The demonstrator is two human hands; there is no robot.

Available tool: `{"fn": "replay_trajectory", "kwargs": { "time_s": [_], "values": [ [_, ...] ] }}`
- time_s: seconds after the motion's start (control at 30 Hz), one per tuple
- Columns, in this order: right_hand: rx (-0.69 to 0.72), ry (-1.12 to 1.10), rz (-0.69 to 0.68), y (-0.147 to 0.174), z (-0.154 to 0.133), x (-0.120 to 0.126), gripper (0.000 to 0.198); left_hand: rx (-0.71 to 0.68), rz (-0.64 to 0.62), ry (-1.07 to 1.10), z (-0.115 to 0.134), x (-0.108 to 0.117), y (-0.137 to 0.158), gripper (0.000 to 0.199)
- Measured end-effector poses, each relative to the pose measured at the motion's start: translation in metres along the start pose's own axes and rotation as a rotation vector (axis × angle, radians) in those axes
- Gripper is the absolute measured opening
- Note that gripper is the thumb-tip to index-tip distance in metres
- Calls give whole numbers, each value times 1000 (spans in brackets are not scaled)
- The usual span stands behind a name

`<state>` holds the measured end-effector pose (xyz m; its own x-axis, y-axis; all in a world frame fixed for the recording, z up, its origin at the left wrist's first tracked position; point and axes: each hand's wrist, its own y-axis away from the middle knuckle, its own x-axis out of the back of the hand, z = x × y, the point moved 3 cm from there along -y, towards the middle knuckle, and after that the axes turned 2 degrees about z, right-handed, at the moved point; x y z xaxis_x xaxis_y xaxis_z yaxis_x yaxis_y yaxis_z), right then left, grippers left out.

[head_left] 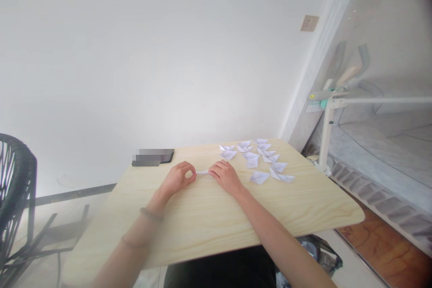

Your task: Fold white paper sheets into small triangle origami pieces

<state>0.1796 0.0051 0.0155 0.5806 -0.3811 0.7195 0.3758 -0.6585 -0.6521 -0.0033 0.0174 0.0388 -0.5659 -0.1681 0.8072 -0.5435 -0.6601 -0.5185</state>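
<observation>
Between my two hands, a narrow strip of folded white paper (203, 172) spans the gap just over the table. My left hand (178, 177) pinches its left end between thumb and forefinger. Fingers of my right hand (227, 176) are closed over the other end and hide part of it. To the right of my right hand lie several folded white paper boats (259, 177), loosely grouped toward the back right of the table. Some of them touch or overlap.
The pale wooden table (209, 225) stands against a white wall. A dark flat device (167, 157), partly blurred out, lies at its back left corner. A black woven chair (16, 189) is at the left. On the right are a white metal frame (326, 130) and a bed (388, 148).
</observation>
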Motion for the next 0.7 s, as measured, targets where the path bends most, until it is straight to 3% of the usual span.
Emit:
{"fn": "replay_trajectory", "kwargs": {
  "time_s": [0.37, 0.7],
  "values": [
    [29, 19, 0, -2, -12, -3, 15, -102, 7, 22, 14, -16, -6, 10],
    [39, 19, -38, -2, -10, 2, 15, -85, 6, 9, 8, -7, -2, 18]
  ]
}}
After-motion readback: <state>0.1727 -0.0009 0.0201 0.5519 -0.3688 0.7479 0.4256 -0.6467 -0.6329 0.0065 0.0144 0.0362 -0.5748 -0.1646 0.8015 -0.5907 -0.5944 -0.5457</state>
